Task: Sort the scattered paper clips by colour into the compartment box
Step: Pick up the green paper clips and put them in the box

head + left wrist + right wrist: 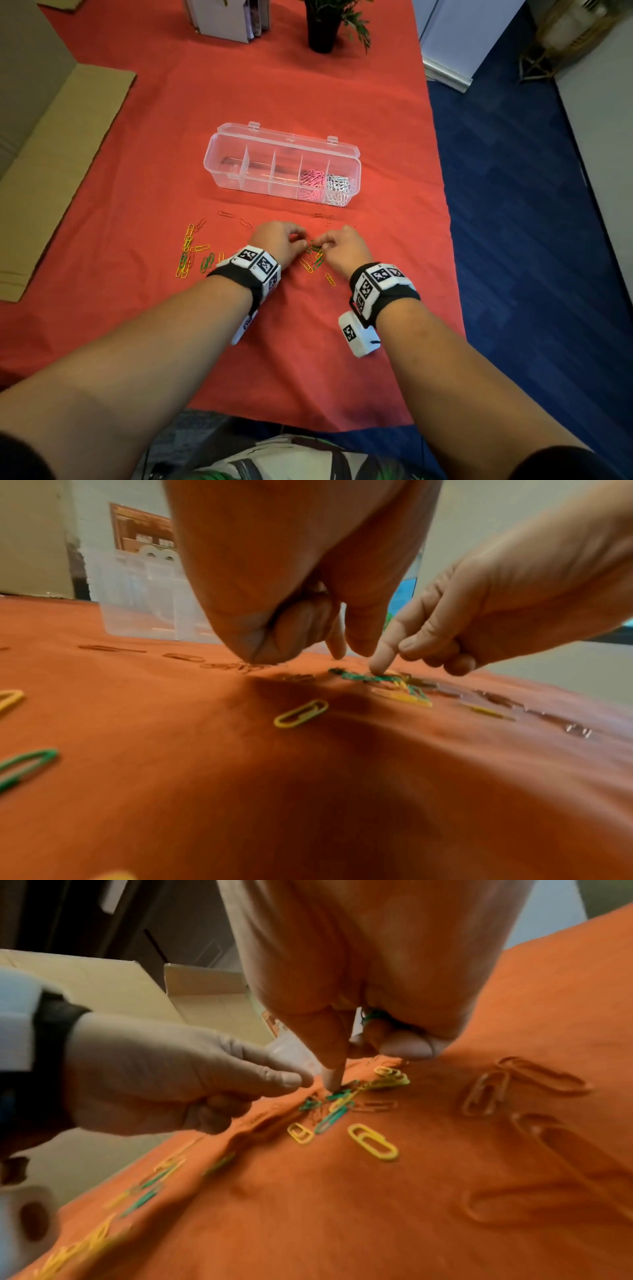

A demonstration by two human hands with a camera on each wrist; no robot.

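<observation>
My right hand (346, 245) keeps some green clips tucked under curled fingers while its forefinger pins the tangled green and yellow paper clips (313, 257) on the tabletop (342, 377), short of the compartment box (282, 164). My left hand (279, 240) hovers beside them, thumb and fingers near closed on nothing. They seem light, springy, snag-prone; I'd pinch one loop end.

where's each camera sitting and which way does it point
Head: worn high, looking forward and down at the compartment box on the red cloth; both forearms show.
Left wrist: low over the cloth, looking along the left hand towards the box; the right hand enters.
Right wrist: low, looking along the right hand at the green and yellow clip pile; the left hand enters.
All three share the pile.
</observation>
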